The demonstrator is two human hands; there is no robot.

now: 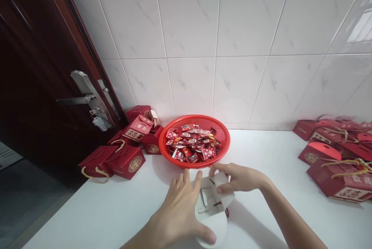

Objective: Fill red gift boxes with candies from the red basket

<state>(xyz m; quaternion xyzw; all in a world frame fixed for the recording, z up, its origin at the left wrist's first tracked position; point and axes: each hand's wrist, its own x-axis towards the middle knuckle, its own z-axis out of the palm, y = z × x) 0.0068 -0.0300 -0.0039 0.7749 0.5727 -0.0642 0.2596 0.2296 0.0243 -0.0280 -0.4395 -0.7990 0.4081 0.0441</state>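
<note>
An opened paper gift box [207, 194] stands on the table in front of me, its white inside facing up and its flaps folded out. My left hand [181, 206] spans its left side, thumb pressed on the near rounded flap and fingers at the far edge. On the other side, my right hand [236, 179] pinches the right flap between thumb and fingers. A bit of dark red cord shows by the box's right side. Just behind it sits a red plastic basket [225, 136] heaped with wrapped candies [192, 142].
Several closed red gift boxes [126, 160] with rope handles are piled at the left. More red boxes [340, 175] lie at the right on the white table [261, 148]. A tiled wall [192, 82] rises behind, and a dark red door [43, 67] stands left.
</note>
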